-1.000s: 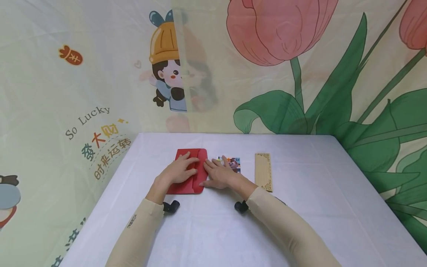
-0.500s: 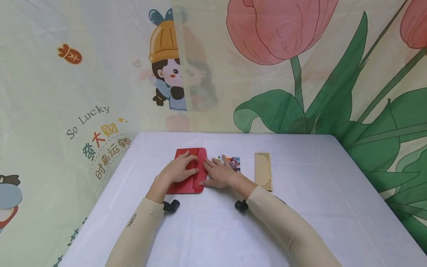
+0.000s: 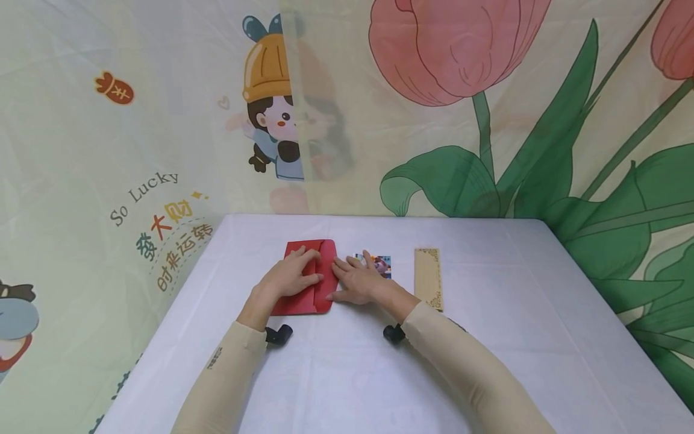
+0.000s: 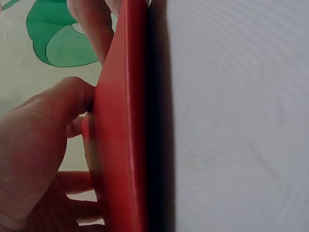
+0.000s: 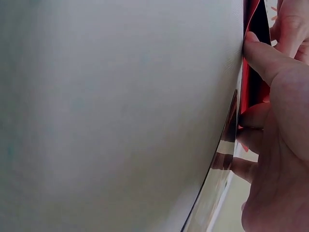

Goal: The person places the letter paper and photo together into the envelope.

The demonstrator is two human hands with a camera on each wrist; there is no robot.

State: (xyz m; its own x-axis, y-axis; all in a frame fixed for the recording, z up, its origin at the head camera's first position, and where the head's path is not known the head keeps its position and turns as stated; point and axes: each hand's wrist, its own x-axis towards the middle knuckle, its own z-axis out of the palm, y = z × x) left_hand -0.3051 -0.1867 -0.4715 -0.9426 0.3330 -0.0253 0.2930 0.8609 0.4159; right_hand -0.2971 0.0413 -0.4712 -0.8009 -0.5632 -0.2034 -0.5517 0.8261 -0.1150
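Observation:
A red envelope (image 3: 326,271) lies flat on the white table, its flap opened out toward the right. My left hand (image 3: 290,276) rests on the envelope's body with the fingers spread. At the flap's right edge, the fingertips and thumb of my right hand (image 3: 358,283) touch down, fingers nearly straight. Partly covered by that hand is a small colourful picture card (image 3: 385,265). The left wrist view shows the red envelope (image 4: 113,140) nearly edge-on beside the left hand (image 4: 34,145). In the right wrist view, a glossy flat piece (image 5: 219,164) lies under the right hand's (image 5: 285,111) fingers.
To the right of the card lies a tan rectangular slip (image 3: 428,278) with ornate corners. A white cloth covers the table (image 3: 347,380). Behind it hangs a printed curtain (image 3: 336,199) with tulips and a cartoon figure.
Almost nothing differs. Both hands stay on the envelope, with only a very slight shift of the right hand.

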